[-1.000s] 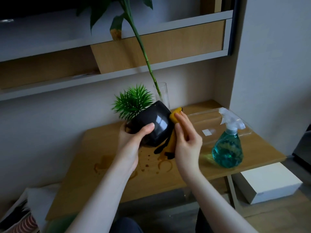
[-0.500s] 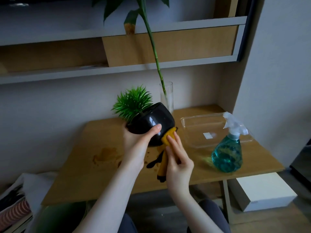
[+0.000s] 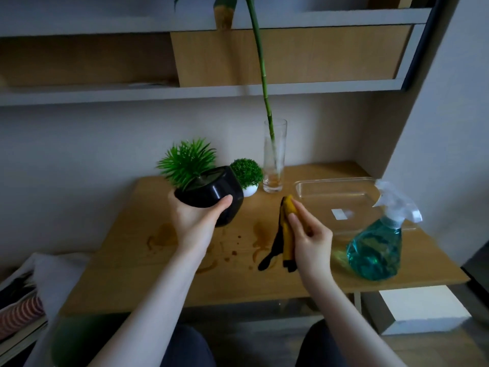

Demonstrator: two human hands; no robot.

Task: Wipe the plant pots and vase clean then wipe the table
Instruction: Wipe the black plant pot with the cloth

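My left hand [image 3: 197, 221] grips a glossy black pot [image 3: 222, 193] with a spiky green plant, held above the wooden table [image 3: 132, 274] and tilted a little. My right hand [image 3: 311, 239] holds a yellow and black cloth [image 3: 285, 234], which hangs down clear of the pot, a short way to its right. Behind the black pot stands a small white pot [image 3: 250, 191] with a round green bush. A tall clear glass vase [image 3: 275, 157] with a long green stem stands at the back. Brown stains and drips [image 3: 260, 234] mark the tabletop under my hands.
A blue-green spray bottle [image 3: 377, 250] stands at the right front of the table. A clear plastic tray [image 3: 344, 197] lies behind it. Shelves [image 3: 238, 88] hang on the wall above. A white box [image 3: 420, 308] sits on the floor at right, cushions [image 3: 23, 303] at left.
My right hand has pulled the cloth off the black pot and moved right. My left hand has turned the pot more upright, uncovering the small white pot behind it.
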